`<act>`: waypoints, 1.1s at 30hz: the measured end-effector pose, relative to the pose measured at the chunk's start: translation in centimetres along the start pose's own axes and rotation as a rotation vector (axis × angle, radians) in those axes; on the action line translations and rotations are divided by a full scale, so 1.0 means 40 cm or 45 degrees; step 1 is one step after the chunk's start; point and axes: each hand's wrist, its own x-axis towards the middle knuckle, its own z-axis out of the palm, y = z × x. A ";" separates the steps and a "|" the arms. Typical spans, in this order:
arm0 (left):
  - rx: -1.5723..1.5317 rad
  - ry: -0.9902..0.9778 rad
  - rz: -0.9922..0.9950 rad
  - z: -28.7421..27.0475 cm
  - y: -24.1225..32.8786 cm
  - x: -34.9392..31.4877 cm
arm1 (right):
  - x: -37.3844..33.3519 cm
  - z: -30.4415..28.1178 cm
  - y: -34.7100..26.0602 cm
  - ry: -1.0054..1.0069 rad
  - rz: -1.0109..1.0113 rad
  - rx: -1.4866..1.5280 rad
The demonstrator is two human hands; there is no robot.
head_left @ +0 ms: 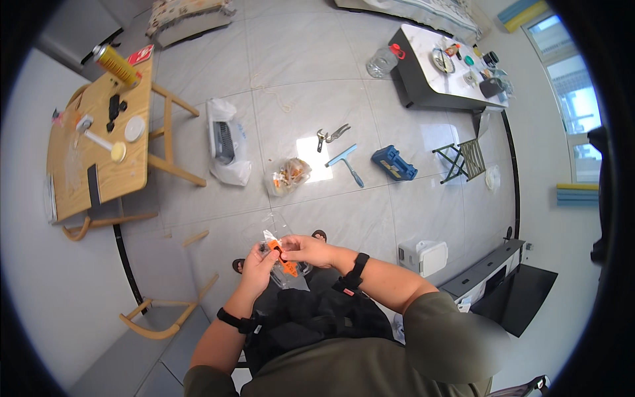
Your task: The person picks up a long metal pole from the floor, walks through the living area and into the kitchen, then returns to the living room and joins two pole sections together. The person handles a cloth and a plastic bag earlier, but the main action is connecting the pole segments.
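One olive shirt [324,370]; one left hand [256,266] and one right hand [309,251], both grips closed on one orange strip [288,267] between them, its long axis running far-left to near-right; beyond, one squeegee [358,178].

The orange packet [288,263] looks smooth; whether paper or plastic I cannot tell. Thin, crinkled clear plastic makes the bag [234,173]. The floor [357,231] is glossy tile, the table [135,165] smooth pale wood, with a shiny metal can [118,66] by its far edge. The wrench [321,140] is metal, the case [393,163] blue plastic, the shirt [331,370] matt cloth.
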 end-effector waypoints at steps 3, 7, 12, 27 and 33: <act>0.108 -0.056 0.031 0.071 -0.001 0.077 | -0.046 -0.074 -0.022 0.015 0.014 0.237; 0.149 -0.014 -0.074 0.095 -0.023 0.191 | -0.034 -0.147 -0.048 0.017 -0.058 0.328; 0.280 -0.142 -0.218 0.050 -0.087 0.365 | 0.035 -0.274 -0.080 0.340 0.029 0.114; 1.215 -0.097 -0.582 -0.341 -0.344 0.969 | 0.629 -0.808 0.141 0.765 0.365 -1.342; 0.840 0.130 -0.666 -0.379 -0.520 1.097 | 0.783 -0.854 0.217 0.506 0.783 -1.381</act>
